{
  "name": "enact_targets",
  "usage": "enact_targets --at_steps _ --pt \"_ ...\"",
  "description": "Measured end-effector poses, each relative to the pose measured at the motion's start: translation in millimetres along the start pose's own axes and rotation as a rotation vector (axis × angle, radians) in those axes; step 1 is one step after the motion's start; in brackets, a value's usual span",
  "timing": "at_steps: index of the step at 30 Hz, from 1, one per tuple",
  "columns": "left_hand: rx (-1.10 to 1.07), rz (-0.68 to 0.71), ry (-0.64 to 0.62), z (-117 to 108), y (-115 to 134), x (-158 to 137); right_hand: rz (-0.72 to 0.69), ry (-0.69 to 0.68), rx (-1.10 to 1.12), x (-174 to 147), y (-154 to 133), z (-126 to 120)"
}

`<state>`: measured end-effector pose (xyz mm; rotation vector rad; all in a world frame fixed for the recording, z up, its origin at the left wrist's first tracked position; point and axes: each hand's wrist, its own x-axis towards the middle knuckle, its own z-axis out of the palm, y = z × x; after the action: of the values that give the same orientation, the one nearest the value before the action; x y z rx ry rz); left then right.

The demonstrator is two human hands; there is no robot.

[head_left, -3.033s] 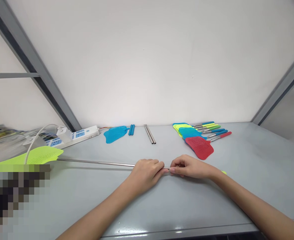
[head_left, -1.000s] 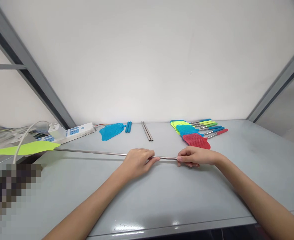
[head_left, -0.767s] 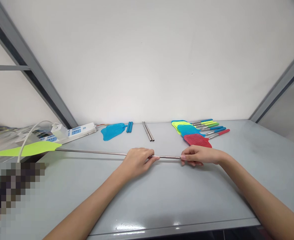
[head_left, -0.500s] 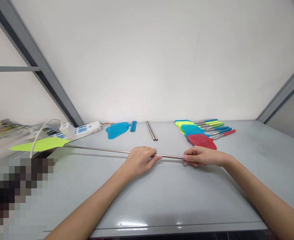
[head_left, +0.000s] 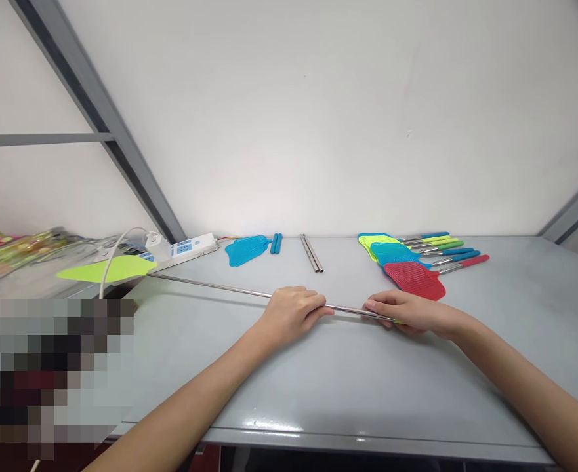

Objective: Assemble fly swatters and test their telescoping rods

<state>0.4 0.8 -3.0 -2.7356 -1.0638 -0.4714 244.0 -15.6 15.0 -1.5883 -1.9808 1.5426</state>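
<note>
A telescopic fly swatter lies across in front of me, its yellow-green head (head_left: 106, 269) at the far left and its thin metal rod (head_left: 210, 285) drawn out long. My left hand (head_left: 296, 316) is closed around the rod near its middle. At the right end my right hand (head_left: 411, 313) holds the swatter, thumb and fingers on the metal tube. A bit of yellow-green handle shows beneath its fingers; the rest of the handle is hidden by the palm.
Behind my right hand lies a stack of assembled swatters, a red one (head_left: 415, 280) in front. Two metal tubes (head_left: 311, 254), two blue handles (head_left: 276, 244) and blue swatter heads (head_left: 247, 252) lie along the wall. A power strip (head_left: 193, 246) and white cable (head_left: 114, 252) are near the swatter's head.
The view has turned slightly left, so everything sits further right. My right hand's grip has shifted, baring more of the tube and some yellow-green handle. My left hand keeps its hold.
</note>
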Motion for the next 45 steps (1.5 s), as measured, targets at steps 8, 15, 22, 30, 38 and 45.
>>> enact_targets --at_steps 8,15,22,30,38,45 --pt "-0.015 0.007 0.007 0 7 2 -0.033 -0.103 0.037 0 -1 -1" --pt "0.001 -0.034 -0.004 -3 7 3 -0.089 -0.11 0.034 2 1 0" --pt "-0.007 -0.066 -0.012 -4 11 2 -0.118 -0.079 0.003 6 1 6" --pt "-0.024 0.075 -0.056 4 33 7 -0.174 -0.081 -0.014 7 -7 19" --pt "0.009 0.086 -0.056 5 32 7 -0.159 -0.098 0.012 9 -5 18" --pt "0.046 0.084 -0.048 7 30 5 -0.203 -0.117 -0.025 7 -6 18"
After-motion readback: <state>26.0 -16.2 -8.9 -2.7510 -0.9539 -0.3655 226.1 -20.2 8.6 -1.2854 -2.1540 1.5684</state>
